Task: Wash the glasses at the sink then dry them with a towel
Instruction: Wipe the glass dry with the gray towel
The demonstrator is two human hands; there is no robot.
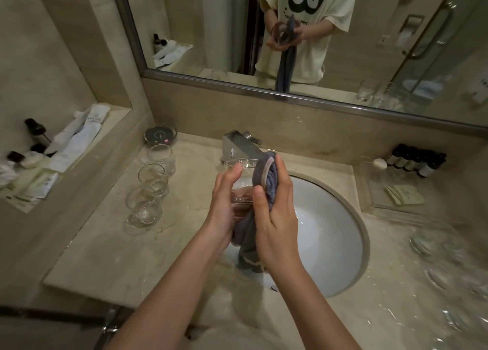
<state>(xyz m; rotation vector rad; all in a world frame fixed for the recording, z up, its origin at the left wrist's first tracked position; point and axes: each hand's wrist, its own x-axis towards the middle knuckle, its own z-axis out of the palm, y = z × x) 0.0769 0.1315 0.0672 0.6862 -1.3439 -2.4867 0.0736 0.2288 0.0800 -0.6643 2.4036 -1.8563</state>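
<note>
Head view: left grip (224, 191) around glass (241, 180), right grip (274, 207) on towel (264, 178).

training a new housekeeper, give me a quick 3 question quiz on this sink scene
1. True or false: the left hand holds the glass above the sink.
2. What does the right hand press against the glass?
 A. a sponge
 B. a grey towel
 C. a paper napkin
3. Fill in: the row of three glasses stands on the counter to the ___ of the sink.

Key
1. True
2. B
3. left
</note>
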